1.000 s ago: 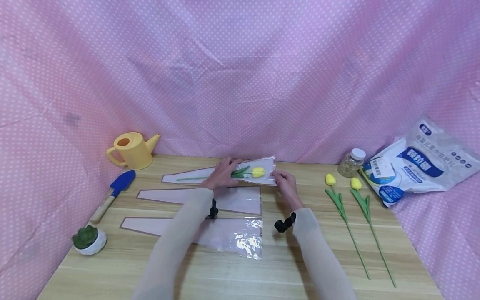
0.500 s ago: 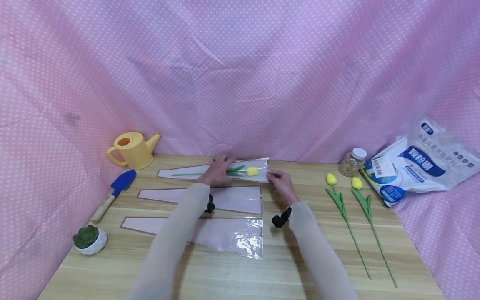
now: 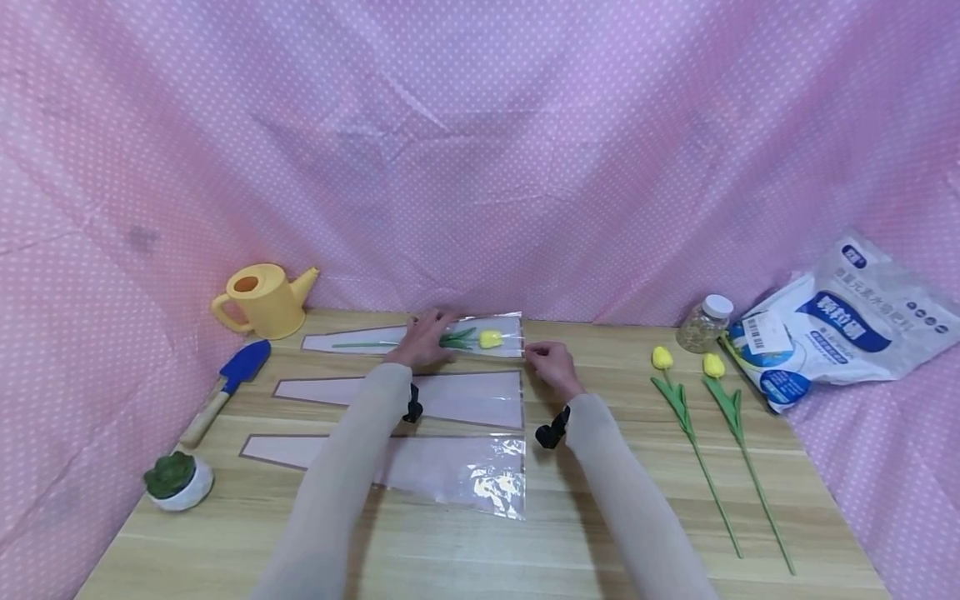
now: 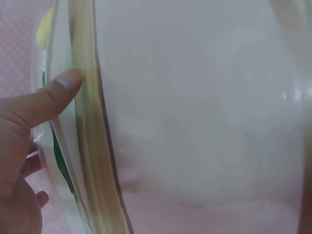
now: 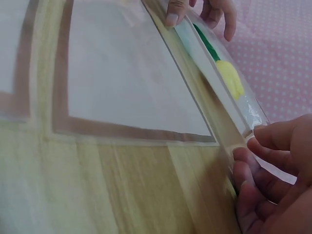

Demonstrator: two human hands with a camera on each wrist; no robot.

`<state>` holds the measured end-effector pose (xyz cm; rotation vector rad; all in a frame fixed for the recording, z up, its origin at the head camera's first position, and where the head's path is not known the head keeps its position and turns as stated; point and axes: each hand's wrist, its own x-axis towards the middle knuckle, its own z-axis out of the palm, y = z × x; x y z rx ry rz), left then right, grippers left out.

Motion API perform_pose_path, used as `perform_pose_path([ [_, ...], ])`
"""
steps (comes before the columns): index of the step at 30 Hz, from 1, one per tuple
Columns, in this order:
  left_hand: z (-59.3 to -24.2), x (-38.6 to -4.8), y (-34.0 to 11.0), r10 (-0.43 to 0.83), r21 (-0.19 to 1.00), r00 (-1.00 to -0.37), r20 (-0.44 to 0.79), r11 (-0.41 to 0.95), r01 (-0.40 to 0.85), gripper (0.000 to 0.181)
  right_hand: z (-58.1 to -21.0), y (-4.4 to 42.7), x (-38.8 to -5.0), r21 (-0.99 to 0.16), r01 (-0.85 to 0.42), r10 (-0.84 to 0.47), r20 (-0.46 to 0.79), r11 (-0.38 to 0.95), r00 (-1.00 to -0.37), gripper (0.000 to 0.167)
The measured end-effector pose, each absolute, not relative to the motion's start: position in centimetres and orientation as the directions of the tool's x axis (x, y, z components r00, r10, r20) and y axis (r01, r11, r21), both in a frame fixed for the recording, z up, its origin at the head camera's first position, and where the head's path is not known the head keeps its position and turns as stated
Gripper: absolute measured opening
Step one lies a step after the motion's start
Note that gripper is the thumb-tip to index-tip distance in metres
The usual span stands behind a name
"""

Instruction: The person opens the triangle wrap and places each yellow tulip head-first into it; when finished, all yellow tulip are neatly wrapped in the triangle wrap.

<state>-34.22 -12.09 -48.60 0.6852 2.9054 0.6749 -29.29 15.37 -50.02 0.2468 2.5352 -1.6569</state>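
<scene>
A clear-fronted flower sleeve (image 3: 510, 327) lies near the back of the table, with a yellow artificial tulip (image 3: 491, 338) inside. My left hand (image 3: 424, 340) spans its middle, the thumb (image 4: 61, 87) straight along the near edge and the other fingers loosely spread at the far side; part of the stem is hidden beneath. At the sleeve's wide right end, my right hand (image 3: 551, 365) pinches the near corner between thumb and forefinger. Closer to me lie two more sleeves, a middle sleeve (image 3: 480, 398) and a front sleeve (image 3: 450, 467), both flat without flowers.
Two yellow tulips, a left one (image 3: 678, 408) and a right one (image 3: 731, 408), lie on the right. Behind are a lidded jar (image 3: 705, 323) and a fertilizer bag (image 3: 832, 333). Leftward stand a yellow watering can (image 3: 270, 302), blue trowel (image 3: 243, 365) and potted succulent (image 3: 180, 481).
Both hands have moved left with the tulip-filled sleeve, whose right end now sits about level with the other two sleeves. Its raised end has come down flatter.
</scene>
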Motion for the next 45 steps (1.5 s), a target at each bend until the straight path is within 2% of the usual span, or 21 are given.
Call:
perform_pose_path([
  [12,-48.3,-34.4,-12.4,0.425,0.447,-0.904,-0.032,0.816,0.368,0.101,-49.6,15.1,-28.8,-0.872,0.171,0.028,-0.178,0.458,-0.984,0.029],
  [17,-48.2,-34.1,-12.4,0.429,0.463,-0.902,-0.034,0.807,0.367,0.104,-49.5,15.7,-28.5,-0.886,0.169,0.018,-0.179,0.432,-0.984,0.032],
  [22,-47.7,-33.4,-12.8,0.418,0.497,-0.908,-0.01,0.79,0.358,0.097,-48.7,16.7,-27.8,-0.92,0.153,0.0,-0.164,0.362,-0.986,0.035],
  [26,-46.8,-32.6,-12.8,0.386,0.537,-0.921,0.058,0.765,0.355,0.09,-48.1,18.0,-27.0,-0.936,0.11,-0.005,-0.119,0.334,-0.993,0.038],
  [31,-45.9,-31.0,-12.5,0.341,0.592,-0.93,0.139,0.724,0.354,0.091,-47.5,19.6,-25.5,-0.939,0.094,0.002,-0.099,0.332,-0.995,0.042],
  [41,-46.4,-27.0,-11.4,0.352,0.625,-0.925,0.143,0.692,0.36,0.089,-47.3,20.9,-23.3,-0.938,0.066,-0.013,-0.075,0.342,-0.997,0.044],
  [45,-46.5,-25.5,-11.2,0.371,0.628,-0.918,0.143,0.683,0.374,0.086,-47.3,21.0,-22.3,-0.922,0.043,-0.025,-0.057,0.385,-0.998,0.042],
])
